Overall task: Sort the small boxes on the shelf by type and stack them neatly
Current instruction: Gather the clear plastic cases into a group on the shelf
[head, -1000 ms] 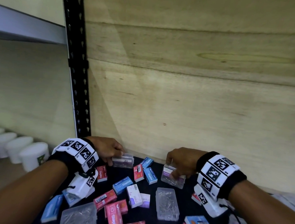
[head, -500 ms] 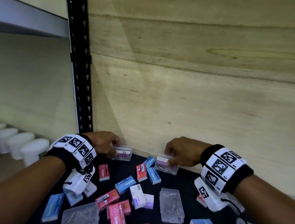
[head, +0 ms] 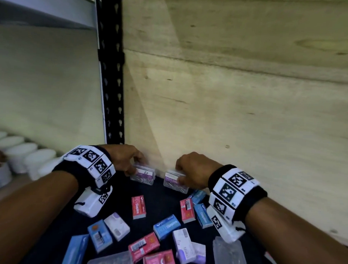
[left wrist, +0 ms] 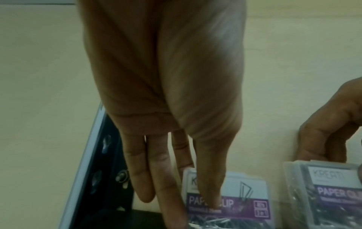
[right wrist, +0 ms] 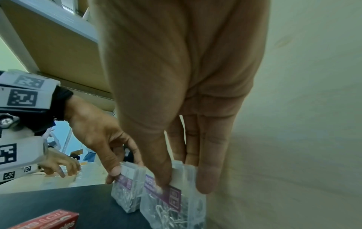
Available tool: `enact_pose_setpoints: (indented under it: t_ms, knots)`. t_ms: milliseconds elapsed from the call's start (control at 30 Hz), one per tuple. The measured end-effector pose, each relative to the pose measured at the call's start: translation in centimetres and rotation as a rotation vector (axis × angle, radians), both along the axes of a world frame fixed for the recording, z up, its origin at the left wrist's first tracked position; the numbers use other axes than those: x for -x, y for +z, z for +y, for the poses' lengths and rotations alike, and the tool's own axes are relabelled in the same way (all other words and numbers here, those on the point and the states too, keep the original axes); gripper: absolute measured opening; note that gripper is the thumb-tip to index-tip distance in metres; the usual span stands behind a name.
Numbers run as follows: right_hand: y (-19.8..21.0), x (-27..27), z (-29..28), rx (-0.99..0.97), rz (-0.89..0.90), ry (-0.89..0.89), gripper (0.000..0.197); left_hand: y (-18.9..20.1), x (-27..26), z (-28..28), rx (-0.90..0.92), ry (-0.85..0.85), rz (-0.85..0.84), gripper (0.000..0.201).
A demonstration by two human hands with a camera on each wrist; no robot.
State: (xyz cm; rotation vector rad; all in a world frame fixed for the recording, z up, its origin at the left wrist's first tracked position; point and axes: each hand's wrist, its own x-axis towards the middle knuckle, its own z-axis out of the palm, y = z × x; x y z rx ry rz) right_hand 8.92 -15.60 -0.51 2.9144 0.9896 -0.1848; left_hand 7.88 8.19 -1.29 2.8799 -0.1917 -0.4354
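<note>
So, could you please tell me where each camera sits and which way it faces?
Head: worn on the head, looking down at the left hand, right hand and both forearms.
Left wrist: along the left palm to its paper clip box by the wall.
Right wrist: along the right palm to its clip box.
All three show both clip boxes.

My left thumb covers part of the brand name on the clear plastic paper-clip box with the purple label (left wrist: 228, 203). To its right, a second clear paper-clip box (left wrist: 325, 195) runs off the left-wrist picture's edge, its label blurred. Nearer me than those boxes, two clear flat plastic cases (head: 230, 257) are cut off by the head view's bottom edge.
</note>
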Motion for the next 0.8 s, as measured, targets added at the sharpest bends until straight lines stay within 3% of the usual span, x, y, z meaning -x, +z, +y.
enact_pose_setpoints:
  t_ms: [533, 800]
  knots:
    - [-0.7, -0.3, 1.8, 0.016, -0.016, 0.000, 0.026, -0.7, -0.6, 0.2, -0.017, 0.010, -0.071, 0.039]
    - [-0.6, 0.0, 1.7, 0.018, -0.023, -0.018, 0.029, 1.1, 1.4, 0.4, -0.111, 0.027, -0.113, 0.061]
